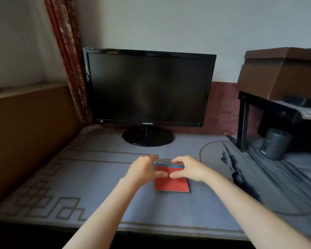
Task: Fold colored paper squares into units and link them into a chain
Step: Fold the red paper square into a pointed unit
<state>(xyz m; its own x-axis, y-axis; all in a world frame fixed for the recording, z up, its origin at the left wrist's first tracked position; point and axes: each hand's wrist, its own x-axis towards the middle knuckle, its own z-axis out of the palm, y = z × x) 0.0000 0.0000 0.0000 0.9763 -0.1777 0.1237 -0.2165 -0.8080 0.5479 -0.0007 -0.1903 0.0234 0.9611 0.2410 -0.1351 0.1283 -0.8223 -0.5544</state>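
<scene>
Red-topped stack of square paper sheets (171,184) lies on grey patterned cloth-covered desk (97,177), before black flat-screen monitor (147,88). Left hand (144,170) at stack's far left corner. Right hand (188,169) curls over far edge. Thumbs close together on top sheet. Dark cylindrical speaker (275,143) far right, beneath black metal stand (244,123) bearing brown cardboard box (280,74). Red patterned curtain (68,60) behind monitor's left.

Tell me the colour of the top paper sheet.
The top sheet is red, seen in the head view.
</scene>
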